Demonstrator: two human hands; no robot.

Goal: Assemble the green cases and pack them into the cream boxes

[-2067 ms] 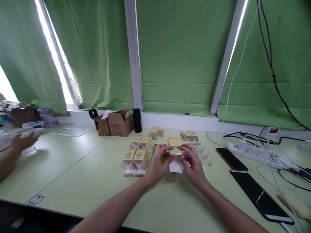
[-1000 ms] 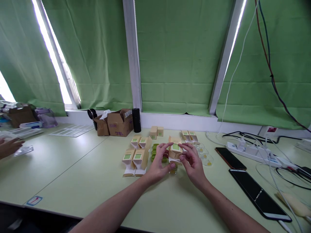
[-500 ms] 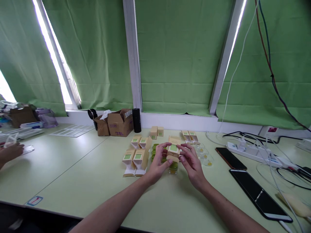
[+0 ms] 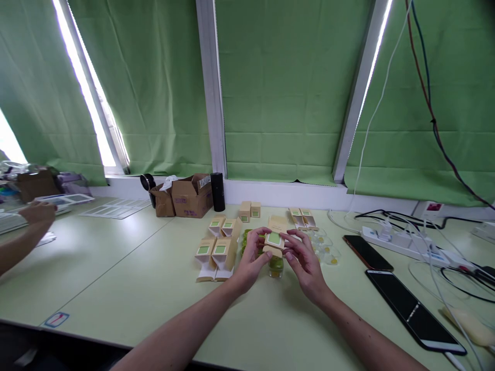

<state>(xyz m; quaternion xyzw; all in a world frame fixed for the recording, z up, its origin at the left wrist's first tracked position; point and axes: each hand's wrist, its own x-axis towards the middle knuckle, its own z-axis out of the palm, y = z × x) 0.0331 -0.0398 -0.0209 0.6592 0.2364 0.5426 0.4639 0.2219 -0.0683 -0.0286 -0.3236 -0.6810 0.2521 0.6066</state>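
Between my hands is a small kraft cardboard box [image 4: 274, 239] with a pale green square label and an unfolded flap facing me. My left hand [image 4: 250, 262] grips its left side, thumb along the flap. On the right side, the fingertips of my right hand [image 4: 306, 265] press against the box. Just below it stands a small clear jar with green contents [image 4: 276, 268]. More green jars [image 4: 246, 236] are partly hidden behind my left hand. Several opened kraft boxes [image 4: 219, 250] stand to the left, and clear round-domed pieces with yellow dots [image 4: 328, 252] lie right of my right hand.
Two phones [image 4: 413, 309] and a white power strip [image 4: 402, 242] with loose cables lie to the right. Brown cartons [image 4: 191, 196] and a black cylinder [image 4: 217, 191] stand at the back. At far left, another person's hand [image 4: 38, 214] is near white framed sheets [image 4: 64, 200].
The box in my hands has tilted and shifted slightly, its flap now nearer the jar. At far left, the other person's hand has moved up and right, toward the white sheets.
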